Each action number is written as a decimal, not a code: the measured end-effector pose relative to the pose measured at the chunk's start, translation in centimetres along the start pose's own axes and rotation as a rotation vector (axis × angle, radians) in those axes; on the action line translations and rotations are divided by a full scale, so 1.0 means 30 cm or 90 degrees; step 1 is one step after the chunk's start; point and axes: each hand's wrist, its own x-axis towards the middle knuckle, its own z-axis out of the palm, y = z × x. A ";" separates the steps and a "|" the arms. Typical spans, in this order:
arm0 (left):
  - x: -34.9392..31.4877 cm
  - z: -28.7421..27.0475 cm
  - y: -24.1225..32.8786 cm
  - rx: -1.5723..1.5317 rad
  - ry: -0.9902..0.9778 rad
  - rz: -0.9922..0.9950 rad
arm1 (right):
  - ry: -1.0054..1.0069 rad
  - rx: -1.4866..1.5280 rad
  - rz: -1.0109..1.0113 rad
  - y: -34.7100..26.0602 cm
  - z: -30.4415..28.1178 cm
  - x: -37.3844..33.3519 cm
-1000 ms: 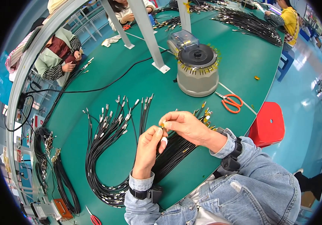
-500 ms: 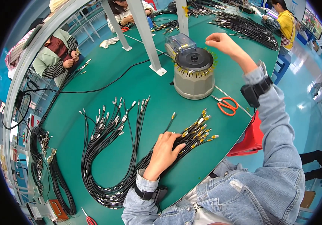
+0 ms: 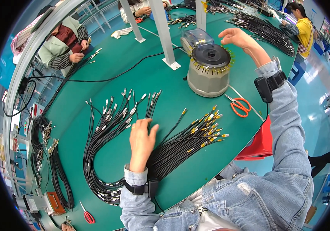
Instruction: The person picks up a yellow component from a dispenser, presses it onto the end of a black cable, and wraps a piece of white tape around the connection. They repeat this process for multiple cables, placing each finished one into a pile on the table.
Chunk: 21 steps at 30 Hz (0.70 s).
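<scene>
My left hand (image 3: 142, 144) is over the left part of a bundle of black cables (image 3: 172, 152), thumb apart from the fingers; I see nothing in it. Yellow tape wraps many of the bundle's right-hand ends. On its other side the bundle curves round to loose ends with white labels and metal connectors (image 3: 124, 111). Up at the right, my right hand (image 3: 237, 38) hovers beside a round tape dispenser (image 3: 210, 77) with a black top disc and small yellow tape pieces round its rim. Its fingertips are bent together; whether they pinch a tape piece is too small to tell.
Orange-handled scissors (image 3: 240, 106) lie right of the dispenser, red-handled ones (image 3: 88, 216) at the near left. Grey metal posts (image 3: 167, 38) rise from the green table (image 3: 134, 77). More cable bundles (image 3: 59, 177) lie left and far right (image 3: 263, 30). Co-workers sit around; a red stool (image 3: 257, 144) stands right.
My left hand has moved left off the taped cable ends, toward the labelled ones. The right hand stays by the dispenser, and the whole view has shifted slightly.
</scene>
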 end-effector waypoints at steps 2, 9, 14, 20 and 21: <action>0.009 0.008 -0.050 0.087 0.040 -0.029 | 0.029 0.032 -0.040 -0.008 0.007 -0.013; 0.013 0.025 -0.102 0.144 0.081 -0.135 | 0.083 0.167 -0.152 -0.194 0.074 -0.189; 0.031 0.001 -0.028 0.014 0.103 -0.069 | -0.039 0.384 -0.178 -0.247 0.245 -0.352; 0.031 -0.051 0.155 -0.397 0.005 -0.106 | -0.094 0.582 -0.106 -0.300 0.476 -0.515; 0.024 -0.053 0.181 -0.502 -0.014 -0.126 | -0.094 0.625 -0.088 -0.296 0.509 -0.529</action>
